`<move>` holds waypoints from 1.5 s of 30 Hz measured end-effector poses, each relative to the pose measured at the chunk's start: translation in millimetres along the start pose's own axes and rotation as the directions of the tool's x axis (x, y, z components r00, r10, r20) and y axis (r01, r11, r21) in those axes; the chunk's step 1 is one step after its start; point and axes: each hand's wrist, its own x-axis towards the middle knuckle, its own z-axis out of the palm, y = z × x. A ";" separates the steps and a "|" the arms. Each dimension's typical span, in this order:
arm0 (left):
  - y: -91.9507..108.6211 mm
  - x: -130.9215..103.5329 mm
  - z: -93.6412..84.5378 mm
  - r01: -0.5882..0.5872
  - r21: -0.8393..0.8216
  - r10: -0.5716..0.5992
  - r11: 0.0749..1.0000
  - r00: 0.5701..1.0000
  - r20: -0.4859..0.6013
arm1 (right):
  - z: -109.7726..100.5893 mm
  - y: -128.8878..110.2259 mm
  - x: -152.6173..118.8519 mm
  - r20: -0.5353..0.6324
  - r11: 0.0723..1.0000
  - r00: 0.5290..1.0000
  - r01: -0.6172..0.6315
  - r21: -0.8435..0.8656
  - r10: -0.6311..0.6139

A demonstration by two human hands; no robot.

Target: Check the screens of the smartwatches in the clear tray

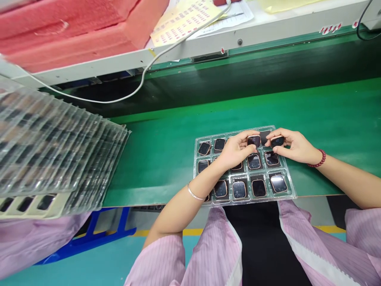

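Note:
A clear plastic tray (248,202) lies on the green work surface, with several square smartwatch cases in its compartments. My left hand (238,150) reaches over the tray's back row and pinches a smartwatch (253,140) between thumb and fingers. At the back right corner, my right hand (293,145) grips another smartwatch (277,141) by its edges, its dark screen facing up with faint marks lit on it. Between the two hands a dark compartment (264,137) shows. My left forearm covers part of the tray's left side. Below it, a smartwatch (258,188) sits in the front row.
Tall stacked clear trays (98,159) stand at the left. A white shelf (262,33) runs along the back, bearing red foam (74,31) and printed sheets (184,20). A white cable (143,77) hangs below it. A blue frame (119,228) is beneath the table edge.

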 end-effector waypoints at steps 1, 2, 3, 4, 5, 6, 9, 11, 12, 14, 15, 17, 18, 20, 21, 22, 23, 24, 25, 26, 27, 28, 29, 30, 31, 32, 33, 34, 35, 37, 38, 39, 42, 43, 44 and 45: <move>0.9 -0.2 -0.1 -0.005 0.001 0.005 1.000 1.000 -0.001 | 0.1 -0.4 -0.1 0.001 1.000 1.000 -0.005 0.005 0.005; 1.8 -0.4 -0.1 -0.009 0.005 0.009 1.000 1.000 -0.003 | 0.2 -1.1 -0.1 0.001 1.000 1.000 -0.014 0.016 0.014; 2.6 -0.6 -0.1 -0.014 0.013 0.014 1.000 1.000 -0.007 | 0.5 -2.0 0.1 0.000 0.999 1.000 -0.027 0.031 0.027; 3.3 -0.8 0.1 -0.017 0.023 0.017 1.000 1.000 -0.012 | 0.7 -3.1 0.3 -0.002 0.998 0.999 -0.043 0.051 0.043; 3.8 -1.1 0.3 -0.019 0.033 0.020 0.999 1.000 -0.017 | 1.0 -4.1 0.5 -0.002 0.996 0.998 -0.061 0.070 0.061; 4.1 -1.3 0.7 -0.020 0.039 0.021 0.999 1.000 -0.021 | 1.2 -5.0 0.7 -0.005 0.994 0.997 -0.076 0.083 0.077; 3.3 -1.5 1.7 -0.032 0.034 0.033 0.999 0.999 -0.034 | 1.3 -5.7 0.8 -0.007 0.994 0.997 -0.080 0.071 0.081; 2.2 -1.4 2.0 -0.040 0.025 0.040 0.999 0.999 -0.035 | 1.0 -4.7 0.5 -0.005 0.996 0.998 -0.068 0.057 0.069; 1.8 -1.4 2.1 -0.042 0.022 0.042 0.999 0.999 -0.034 | 0.7 -4.1 0.3 -0.002 0.996 0.998 -0.068 0.062 0.068; 1.6 -1.7 1.9 -0.038 0.017 0.039 0.999 0.999 -0.026 | 0.3 -3.1 0.0 0.006 0.994 0.997 -0.076 0.084 0.076; 1.8 -1.8 1.8 -0.035 0.013 0.036 0.999 0.999 -0.023 | 0.1 -2.9 -0.1 0.010 0.993 0.997 -0.079 0.090 0.078; 2.5 -2.2 1.3 -0.033 0.013 0.033 0.999 0.999 -0.014 | 0.0 -2.8 0.0 0.011 0.995 0.998 -0.068 0.074 0.068; 2.7 -2.3 1.0 -0.034 0.014 0.034 0.999 0.999 -0.007 | 0.0 -2.9 0.1 0.006 0.997 0.998 -0.058 0.056 0.057; 2.8 -2.2 0.2 -0.036 0.022 0.036 0.999 0.999 0.014 | 0.1 -3.3 0.3 -0.007 0.999 0.999 -0.039 0.020 0.039; 2.5 -2.1 -0.2 -0.034 0.029 0.033 0.999 0.999 0.024 | 0.1 -3.5 0.3 -0.011 0.999 0.999 -0.034 0.008 0.035; 2.2 -1.9 -0.6 -0.031 0.036 0.030 0.999 0.999 0.030 | 0.1 -3.8 0.3 -0.015 0.999 0.999 -0.032 0.002 0.032; 1.8 -1.8 -1.0 -0.029 0.042 0.028 0.999 0.999 0.032 | 0.1 -4.1 0.3 -0.014 1.000 0.999 -0.031 0.000 0.031; 1.4 -1.6 -1.3 -0.028 0.047 0.027 0.999 0.999 0.031 | 0.1 -4.5 0.2 -0.013 1.000 0.999 -0.032 0.000 0.032; 1.0 -1.6 -1.5 -0.029 0.048 0.027 0.998 0.999 0.029 | 0.2 -4.9 0.1 -0.011 1.000 0.999 -0.032 0.001 0.032; 0.7 -1.5 -1.6 -0.031 0.046 0.030 0.998 0.999 0.028 | 0.2 -5.3 0.0 -0.009 1.000 0.999 -0.030 0.002 0.031; 0.3 -1.5 -1.6 -0.034 0.041 0.033 0.999 0.999 0.030 | 0.3 -5.7 -0.1 -0.007 1.000 1.000 -0.028 0.001 0.028; -0.2 -1.5 -1.5 -0.036 0.036 0.034 0.999 0.999 0.032 | 0.4 -6.2 -0.2 -0.006 1.000 1.000 -0.026 -0.002 0.026; -0.7 -1.5 -1.2 -0.037 0.032 0.036 0.999 0.999 0.033 | 0.6 -6.8 -0.2 -0.005 1.000 1.000 -0.023 -0.004 0.023; -1.2 -1.6 -0.9 -0.041 0.027 0.040 0.999 0.999 0.030 | 0.7 -7.3 -0.2 -0.003 1.000 1.000 -0.021 -0.005 0.021; -1.8 -1.5 -0.5 -0.044 0.023 0.044 0.999 0.999 0.023 | 0.8 -7.8 -0.2 -0.002 1.000 1.000 -0.021 -0.003 0.021; -2.4 -1.5 0.0 -0.048 0.018 0.048 0.999 0.999 0.016 | 0.9 -8.2 -0.2 -0.003 1.000 1.000 -0.022 -0.001 0.022; -2.8 -1.4 0.4 -0.051 0.012 0.051 0.999 0.999 0.009 | 1.0 -8.4 -0.2 -0.004 1.000 1.000 -0.025 0.001 0.025; -3.1 -1.3 0.8 -0.053 0.004 0.053 0.999 0.999 0.004 | 1.0 -8.4 -0.2 -0.005 1.000 1.000 -0.026 0.000 0.026; -3.2 -1.0 1.0 -0.054 -0.008 0.054 0.998 0.999 0.002 | 1.0 -8.1 -0.2 -0.008 1.000 1.000 -0.027 -0.002 0.027; -3.3 -0.2 0.7 -0.047 -0.036 0.047 0.998 0.999 0.011 | 0.9 -6.6 -0.2 -0.011 1.000 1.000 -0.028 -0.003 0.028; -3.4 0.5 0.2 -0.039 -0.054 0.040 0.998 0.999 0.020 | 0.8 -5.5 -0.2 -0.012 1.000 1.000 -0.029 -0.001 0.029; -3.7 1.2 -0.6 -0.025 -0.075 0.028 0.997 0.999 0.031 | 0.7 -4.2 -0.2 -0.012 1.000 1.000 -0.029 0.003 0.029; -1.8 3.1 -2.7 0.050 -0.152 -0.042 0.987 0.998 0.055 | 0.4 -0.6 -0.4 -0.003 1.000 1.000 -0.021 0.011 0.021; 1.6 2.9 -2.6 0.087 -0.188 -0.075 0.978 0.995 0.068 | 0.4 0.3 -0.7 0.000 1.000 1.000 -0.016 0.011 0.016; 7.4 1.9 -1.9 0.126 -0.228 -0.106 0.965 0.990 0.097 | 0.4 0.8 -1.2 -0.001 1.000 1.000 -0.011 0.010 0.011; 16.3 -0.2 -0.3 0.167 -0.266 -0.131 0.949 0.980 0.149 | 0.4 1.1 -1.7 -0.006 1.000 1.000 -0.010 0.007 0.010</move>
